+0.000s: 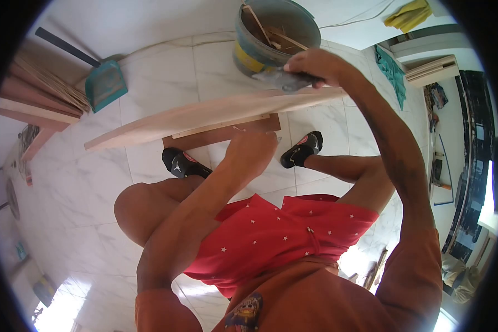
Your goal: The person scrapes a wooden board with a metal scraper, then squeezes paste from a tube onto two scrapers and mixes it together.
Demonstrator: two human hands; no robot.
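My right hand [318, 65] is raised at the upper right, its fingers wrapped round a dark grey, blurred tool [290, 81] with a paler tip pointing left. The tool's exact kind cannot be made out. Just below it runs a long pale wooden board [205, 116], lying across the floor in front of my feet. My left hand [253, 150] is closed on the near side of that board, above a brown panel [191, 142]. A thin pale strip of wood [221, 126] rests along this panel. Whatever my left fingers hold is too small or hidden to name.
Beyond the board stands a bucket [242, 58] with wood scraps. A teal dustpan [106, 86] leans at the left, near stacked planks [36, 105]. A green cloth [391, 74] and a wooden piece [434, 71] are at the right. My feet in black shoes [304, 149] flank the brown panel.
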